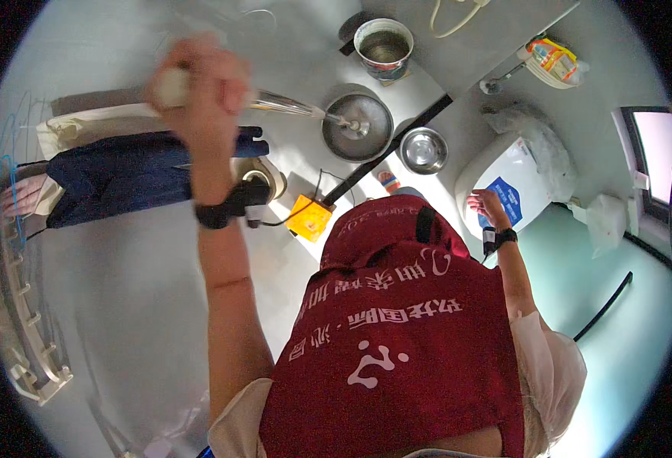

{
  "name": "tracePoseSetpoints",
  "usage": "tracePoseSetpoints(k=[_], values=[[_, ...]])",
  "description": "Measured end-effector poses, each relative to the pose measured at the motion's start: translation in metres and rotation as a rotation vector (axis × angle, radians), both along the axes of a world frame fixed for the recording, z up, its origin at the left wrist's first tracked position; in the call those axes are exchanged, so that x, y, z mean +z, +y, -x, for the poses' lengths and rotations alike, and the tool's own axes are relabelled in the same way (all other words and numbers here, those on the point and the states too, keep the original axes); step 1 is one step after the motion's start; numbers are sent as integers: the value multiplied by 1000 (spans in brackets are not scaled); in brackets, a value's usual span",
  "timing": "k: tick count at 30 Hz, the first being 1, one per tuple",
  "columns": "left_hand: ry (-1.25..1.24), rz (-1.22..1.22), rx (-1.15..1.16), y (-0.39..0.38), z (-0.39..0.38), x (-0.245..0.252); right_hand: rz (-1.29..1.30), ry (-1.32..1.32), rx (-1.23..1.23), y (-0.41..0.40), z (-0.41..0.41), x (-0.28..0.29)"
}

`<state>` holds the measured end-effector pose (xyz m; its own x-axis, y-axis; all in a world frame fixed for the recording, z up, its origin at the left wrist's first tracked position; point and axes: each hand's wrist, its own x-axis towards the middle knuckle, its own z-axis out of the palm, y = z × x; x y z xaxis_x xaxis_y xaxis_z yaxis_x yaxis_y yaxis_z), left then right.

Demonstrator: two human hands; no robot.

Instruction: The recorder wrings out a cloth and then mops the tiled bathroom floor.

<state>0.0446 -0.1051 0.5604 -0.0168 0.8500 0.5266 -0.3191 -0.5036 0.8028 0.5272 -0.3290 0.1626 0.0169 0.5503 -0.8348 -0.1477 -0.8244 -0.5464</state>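
Note:
My left hand [198,94], blurred, is raised at the upper left. Its fingers are closed on the upper end of a shiny metal rod [290,106], where a pale rounded part shows beside the fist. The rod's flared lower end reaches into a dark round basin [336,143] on the floor. Close to the basin lies a steel bowl [423,150]; beyond is a white bucket [384,48] with dark contents. My right hand [487,207] hangs over or near the toilet lid, fingers apart and slightly curled, holding nothing; whether it touches the lid is unclear. Both wrists wear black straps.
A white toilet [527,177] with blue printing on its lid stands at the right. Navy cloth [118,177] and cream cloth hang at the left, above a metal rack [33,309]. A dark floor strip [370,163] runs past an orange box [308,217]. A brush [491,86] is at the wall.

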Motion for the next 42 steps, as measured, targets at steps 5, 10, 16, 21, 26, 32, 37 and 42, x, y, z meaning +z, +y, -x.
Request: tracePoseSetpoints(k=[5, 10, 16, 21, 26, 32, 37, 42], values=[[257, 30, 56, -3, -10, -110, 37, -60, 9, -3, -3, 10], [238, 121, 194, -9, -11, -136, 71, -100, -14, -11, -12, -1], [185, 110, 201, 2, -10, -123, 24, -41, 94, 32, -14, -22], [83, 34, 130, -3, 0, -87, -113, 77, 376, 120, 34, -24], [68, -212, 146, -20, 20, -13, -213, 374, 566, 195, 117, 4], [44, -160, 232, -92, 65, 70, -105, 890, 742, 220, 265, 37], [61, -240, 306, -141, 75, 105, 397, 1173, 263, 192, 357, 41], [-150, -278, 559, -171, 65, 102, 193, 1269, -9, 176, 410, 41]])
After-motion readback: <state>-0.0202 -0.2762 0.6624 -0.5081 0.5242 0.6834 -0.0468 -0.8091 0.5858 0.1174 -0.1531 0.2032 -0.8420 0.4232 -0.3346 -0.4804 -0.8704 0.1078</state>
